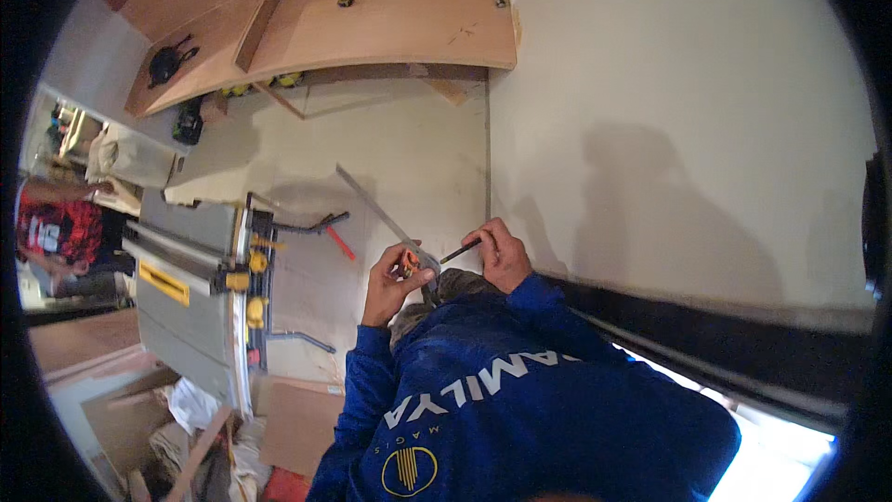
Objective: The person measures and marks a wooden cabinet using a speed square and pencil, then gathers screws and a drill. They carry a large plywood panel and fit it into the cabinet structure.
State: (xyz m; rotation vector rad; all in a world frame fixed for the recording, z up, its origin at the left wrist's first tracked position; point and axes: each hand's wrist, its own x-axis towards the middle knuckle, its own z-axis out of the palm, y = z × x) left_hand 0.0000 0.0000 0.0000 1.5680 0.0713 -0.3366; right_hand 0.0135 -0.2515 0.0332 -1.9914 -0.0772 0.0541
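My left hand [388,284] is closed round the head of a metal square [376,207], whose long thin blade points up and to the left. A small orange thing [409,263] shows among its fingers; I cannot make out what it is. In my right hand [503,257], the fingers pinch a slim dark pencil [462,249]. Its tip points left toward the head of the square. Both hands are close together in front of my body, over the floor.
A table saw [186,302] with a grey top stands at the left. Beyond my hands is a wooden cabinet [400,23] with small tools on it. A person [60,228] in a red patterned shirt is at the far left. Offcuts and cloths [200,451] lie lower left; a pale wall [688,84] rises at right.
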